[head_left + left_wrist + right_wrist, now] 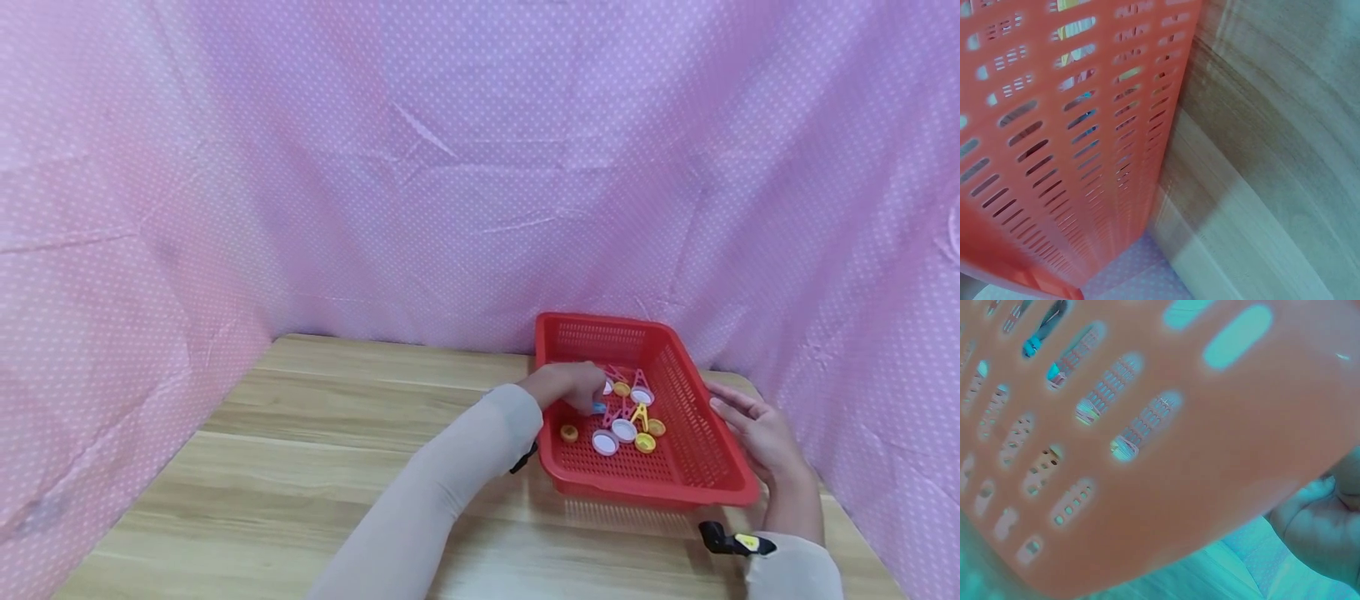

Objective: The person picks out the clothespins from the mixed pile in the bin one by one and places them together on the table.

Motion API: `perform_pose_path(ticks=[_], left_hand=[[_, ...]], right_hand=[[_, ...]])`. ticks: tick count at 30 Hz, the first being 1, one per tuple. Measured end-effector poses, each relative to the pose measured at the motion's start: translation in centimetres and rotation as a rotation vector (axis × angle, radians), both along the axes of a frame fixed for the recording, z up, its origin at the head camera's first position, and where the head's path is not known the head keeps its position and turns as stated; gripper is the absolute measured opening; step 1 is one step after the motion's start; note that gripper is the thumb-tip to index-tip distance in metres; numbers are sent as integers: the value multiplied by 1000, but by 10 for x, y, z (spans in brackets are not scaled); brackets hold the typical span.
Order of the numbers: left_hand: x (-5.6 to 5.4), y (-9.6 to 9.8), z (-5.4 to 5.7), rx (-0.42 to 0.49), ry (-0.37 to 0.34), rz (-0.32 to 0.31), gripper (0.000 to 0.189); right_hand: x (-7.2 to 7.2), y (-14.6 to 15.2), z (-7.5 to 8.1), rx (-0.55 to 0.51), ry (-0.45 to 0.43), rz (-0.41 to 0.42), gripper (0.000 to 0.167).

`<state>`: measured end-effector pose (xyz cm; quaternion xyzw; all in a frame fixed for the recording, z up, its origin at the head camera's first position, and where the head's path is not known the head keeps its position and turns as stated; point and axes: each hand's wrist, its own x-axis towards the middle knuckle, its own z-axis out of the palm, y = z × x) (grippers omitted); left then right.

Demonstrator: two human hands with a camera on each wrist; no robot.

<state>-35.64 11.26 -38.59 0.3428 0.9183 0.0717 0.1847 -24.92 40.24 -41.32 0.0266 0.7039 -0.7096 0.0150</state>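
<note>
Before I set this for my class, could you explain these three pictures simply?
No robot here: someone works bare-handed, wearing cameras. The wide view comes from the head; each close-up from a wrist, showing the slotted side of the red basket. The basket stands on a wooden table and holds clips and round pieces. The left hand reaches inside, fingers at a blue piece; whether it is pinched is unclear. The right hand rests against the basket's outer side.
</note>
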Motion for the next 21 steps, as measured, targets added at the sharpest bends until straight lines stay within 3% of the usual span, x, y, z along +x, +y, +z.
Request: perform_pose_path(ticks=[13, 21], left_hand=[[-4, -2, 4, 76, 55, -30, 8], [-2, -9, 15, 136, 103, -18, 15]], right_hand=[[1, 3, -4, -14, 22, 12, 37], [-1, 3, -5, -29, 51, 31, 38]])
